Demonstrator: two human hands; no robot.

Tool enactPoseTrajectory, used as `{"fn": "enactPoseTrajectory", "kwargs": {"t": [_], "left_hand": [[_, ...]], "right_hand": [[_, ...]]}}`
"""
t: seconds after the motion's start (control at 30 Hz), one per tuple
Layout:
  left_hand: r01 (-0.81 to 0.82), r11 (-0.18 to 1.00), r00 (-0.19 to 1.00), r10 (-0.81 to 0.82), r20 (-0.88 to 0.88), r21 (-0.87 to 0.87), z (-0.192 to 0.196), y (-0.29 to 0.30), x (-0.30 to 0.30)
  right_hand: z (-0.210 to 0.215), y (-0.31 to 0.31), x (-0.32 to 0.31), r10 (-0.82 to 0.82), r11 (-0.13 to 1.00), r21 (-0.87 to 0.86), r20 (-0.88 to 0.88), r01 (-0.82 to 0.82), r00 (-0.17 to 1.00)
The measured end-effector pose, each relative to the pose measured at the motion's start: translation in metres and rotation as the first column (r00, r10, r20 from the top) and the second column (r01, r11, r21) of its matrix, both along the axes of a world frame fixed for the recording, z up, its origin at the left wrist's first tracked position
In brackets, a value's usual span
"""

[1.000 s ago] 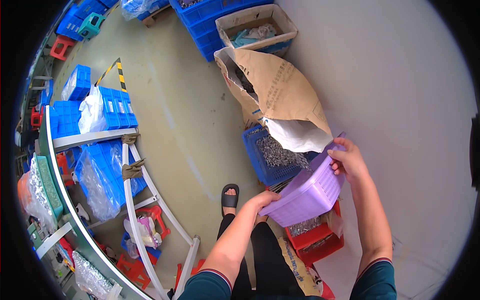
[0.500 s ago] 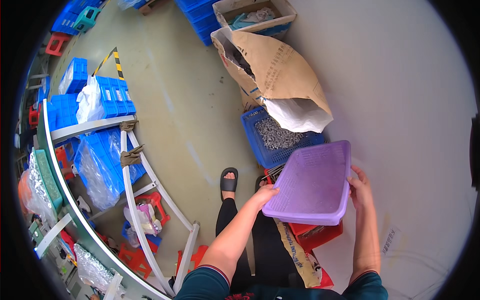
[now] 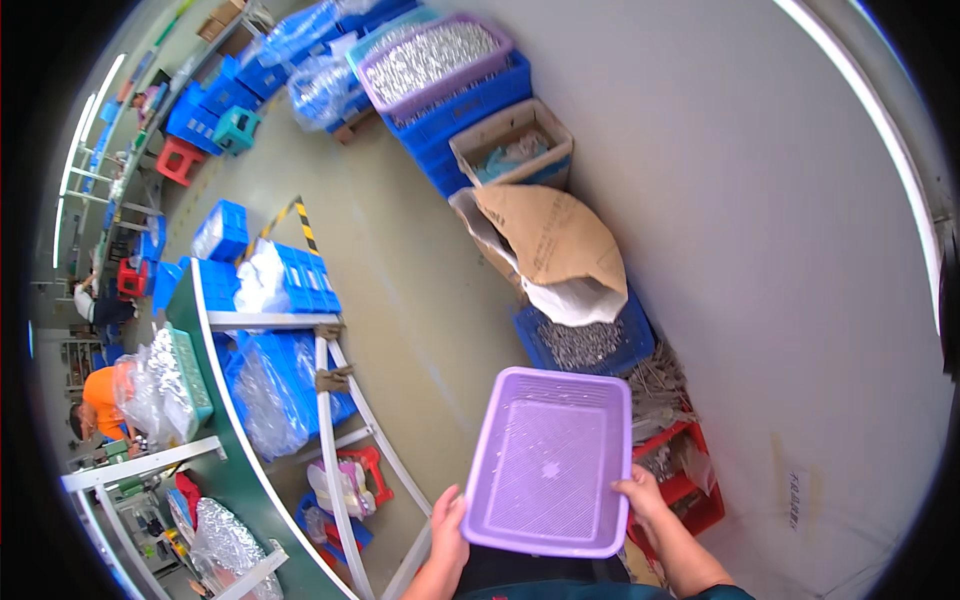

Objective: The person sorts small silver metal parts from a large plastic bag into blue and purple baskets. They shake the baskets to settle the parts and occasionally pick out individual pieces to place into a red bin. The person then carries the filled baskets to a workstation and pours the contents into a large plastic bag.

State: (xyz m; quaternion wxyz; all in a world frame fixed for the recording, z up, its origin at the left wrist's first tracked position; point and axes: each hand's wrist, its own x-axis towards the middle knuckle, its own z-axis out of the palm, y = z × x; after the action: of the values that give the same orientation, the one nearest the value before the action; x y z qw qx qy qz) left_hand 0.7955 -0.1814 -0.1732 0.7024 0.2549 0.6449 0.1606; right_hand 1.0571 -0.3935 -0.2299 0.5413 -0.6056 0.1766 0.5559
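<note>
A purple plastic basket (image 3: 548, 440) is held in front of my body, its inside facing me. Only a few pale specks show on its slotted bottom. My left hand (image 3: 447, 532) grips its left rim near the lower corner. On the opposite side, my right hand (image 3: 646, 500) is closed on the right rim, thumb over the edge. Beyond the basket sits a blue basket (image 3: 638, 338) with many small metal parts, partly covered by an open brown paper sack (image 3: 562, 235) with a white lining. Red bins (image 3: 700, 510) stand below my right hand.
A wall (image 3: 760, 300) runs along the right. Thin metal rods (image 3: 655, 385) lie beside the blue basket. Farther back are a light open box (image 3: 515, 160), stacked blue crates (image 3: 425, 150) and another purple basket (image 3: 440, 103) of silvery parts. A green-topped table (image 3: 230, 440) stands left; a person in orange (image 3: 100, 400) is beyond.
The purple basket has swung left and turned from a slant to nearly straight, still in both hands. My view has tilted up, showing more of the far room.
</note>
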Motion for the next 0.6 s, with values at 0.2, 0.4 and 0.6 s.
{"fn": "enactPoseTrajectory", "kwargs": {"t": [0.2,0.4,0.6], "left_hand": [[-0.064,0.941,0.998,0.063,0.014,0.333,0.116,0.017,0.016],[0.088,0.954,0.973,-0.144,0.180,0.287,0.094,0.118,0.117],[0.241,0.887,0.959,-0.280,0.045,0.394,0.016,0.324,0.215]], "right_hand": [[0.045,0.139,0.002,-0.038,0.908,0.419,0.036,0.020,0.999],[0.084,0.277,0.035,-0.267,0.810,0.574,0.186,0.116,0.945],[0.071,0.352,0.101,-0.132,0.864,0.502,0.275,-0.025,0.952]]}}
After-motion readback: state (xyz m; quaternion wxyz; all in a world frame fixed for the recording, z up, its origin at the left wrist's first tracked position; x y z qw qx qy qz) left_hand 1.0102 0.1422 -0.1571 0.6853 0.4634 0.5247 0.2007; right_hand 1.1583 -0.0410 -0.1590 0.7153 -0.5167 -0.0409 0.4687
